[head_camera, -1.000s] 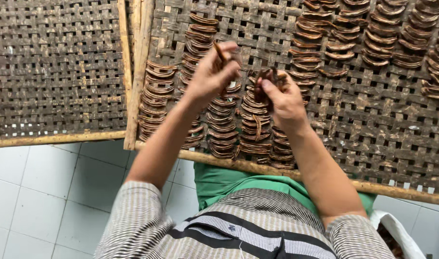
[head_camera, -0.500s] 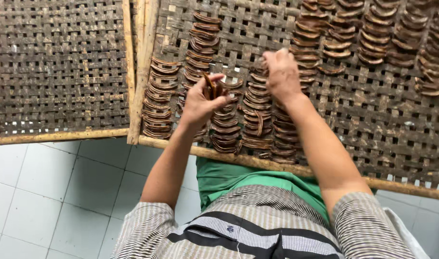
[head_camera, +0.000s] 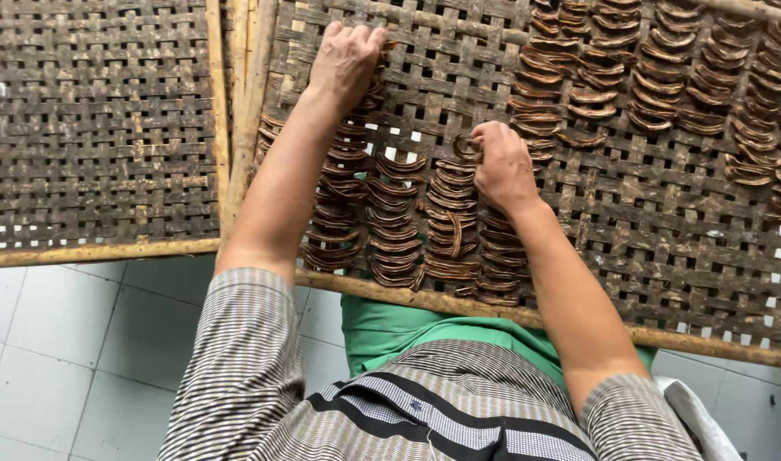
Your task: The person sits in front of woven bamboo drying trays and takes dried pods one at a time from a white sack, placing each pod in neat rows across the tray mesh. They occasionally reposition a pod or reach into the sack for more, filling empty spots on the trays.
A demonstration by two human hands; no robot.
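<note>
Rows of curved dark-brown dried slices (head_camera: 395,218) lie overlapped in columns on a woven bamboo tray (head_camera: 664,213). My left hand (head_camera: 348,55) reaches to the far end of the leftmost column, its fingers curled down over slices there, one showing at the fingertips. My right hand (head_camera: 503,166) rests at the top of a middle column with its fingers pinched on a single slice (head_camera: 466,147). More columns of slices (head_camera: 664,77) fill the tray's far right.
A second woven bamboo tray (head_camera: 92,128) with nothing on it lies to the left, its wooden frame edge (head_camera: 228,102) touching the first. Pale floor tiles (head_camera: 75,341) show below. My striped shirt and a green cloth (head_camera: 407,329) are under the tray's near edge.
My left hand has moved away from me, from the near middle of the rows to the far end of the left column. My right hand has drawn back towards me onto a middle column.
</note>
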